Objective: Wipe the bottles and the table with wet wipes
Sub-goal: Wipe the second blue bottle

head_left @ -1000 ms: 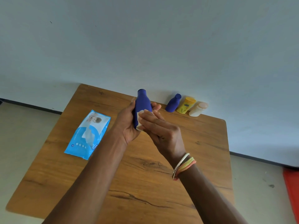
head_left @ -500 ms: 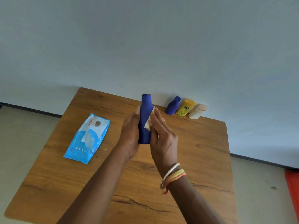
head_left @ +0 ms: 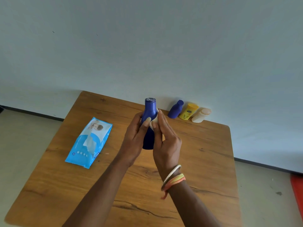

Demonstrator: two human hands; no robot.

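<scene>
Two bare forearms reach in from the near edge of the wooden desk (head_left: 205, 161). The right wrist wears a metal bangle (head_left: 172, 172) and orange threads. Over the middle of the desk the left hand (head_left: 135, 140) grips a blue bottle (head_left: 149, 108) from its left side, fingers curled round the body and the thumb laid across the front. The bottle stands upright between the two hands; whether its base touches the desk I cannot tell. The right hand (head_left: 168, 143) lies against the bottle's right side with its fingers straight, pressing a white wipe (head_left: 154, 122) onto the shoulder just below the neck. Only a small fold of the wipe shows between thumb and fingers.

To the left, well apart from the hands, a light-blue wipes pack (head_left: 89, 142) lies flat. At the far edge, near the wall, three bottles stand in a row close together: a small blue bottle (head_left: 175, 110), a yellow one (head_left: 188, 111) and a cream one (head_left: 200, 115).
</scene>
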